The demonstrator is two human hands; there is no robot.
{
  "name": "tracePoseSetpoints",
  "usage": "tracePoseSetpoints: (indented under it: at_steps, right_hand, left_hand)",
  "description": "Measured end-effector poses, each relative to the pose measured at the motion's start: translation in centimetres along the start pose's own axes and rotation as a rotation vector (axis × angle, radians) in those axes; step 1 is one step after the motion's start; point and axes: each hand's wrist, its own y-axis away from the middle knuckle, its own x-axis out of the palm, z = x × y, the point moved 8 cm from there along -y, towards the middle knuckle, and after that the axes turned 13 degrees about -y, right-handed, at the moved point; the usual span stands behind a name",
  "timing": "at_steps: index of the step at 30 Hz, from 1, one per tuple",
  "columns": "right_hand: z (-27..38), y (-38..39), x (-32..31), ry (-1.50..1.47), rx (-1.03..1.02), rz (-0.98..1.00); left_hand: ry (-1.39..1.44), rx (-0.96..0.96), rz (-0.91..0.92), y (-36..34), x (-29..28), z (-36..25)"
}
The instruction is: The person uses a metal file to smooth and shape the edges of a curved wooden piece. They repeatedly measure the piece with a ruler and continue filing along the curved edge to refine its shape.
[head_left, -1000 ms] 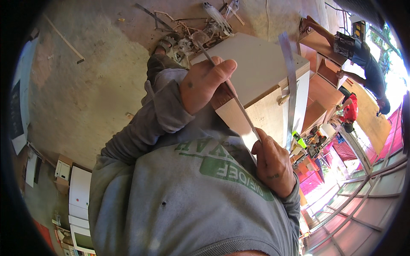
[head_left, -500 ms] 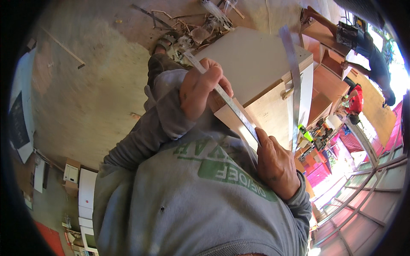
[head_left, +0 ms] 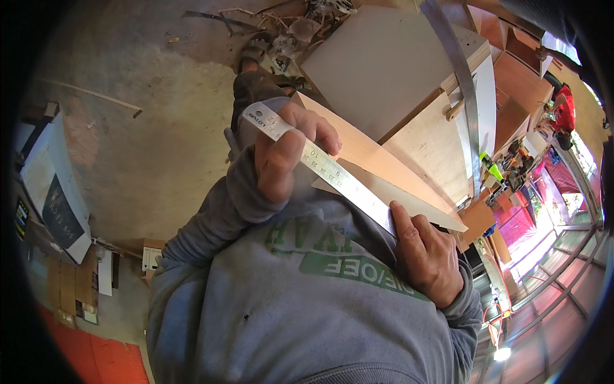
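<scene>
I grip a steel ruler point(head_left: 358, 194) held diagonally in front of my grey sweatshirt. My left hand point(head_left: 281, 153) is closed on its upper-left part, thumb over it and fingers curled beyond. My right hand point(head_left: 430, 256) holds the lower-right end with the index finger along it. Just behind the ruler lies a pale wooden board point(head_left: 374, 149), with a narrow light strip below its face; whether my fingers grip these too is partly hidden. Beyond stands a grey-topped cabinet point(head_left: 371, 70) with a plywood side point(head_left: 427, 150) and a long metal straightedge point(head_left: 448, 38) over its right end.
Offcuts and crumpled plastic point(head_left: 297, 32) lie near my feet. A co-worker in red point(head_left: 563, 110) is at the right among wooden cabinets point(head_left: 505, 83) and piled tools point(head_left: 511, 171); another person's arm shows above. A long stick point(head_left: 89, 89) and panels point(head_left: 54, 185) lie left.
The ruler has turned its marked flat face upward, and my right hand has shifted slightly down and right. More of the pale board shows behind it. The view has shifted, moving cabinet and co-workers rightward.
</scene>
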Motion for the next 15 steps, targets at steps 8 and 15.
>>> tracePoseSetpoints:
  at_steps: [8,15]
  right_hand:
    - [-0.8,0.2,0.3,-0.137,0.023,0.029]
    - [-1.2,0.2,0.7,-0.089,0.037,0.066]
  left_hand:
    - [0.02,0.002,-0.026,-0.2,0.0,-0.3]
    - [-0.006,-0.039,-0.016,0.1,0.0,-0.1]
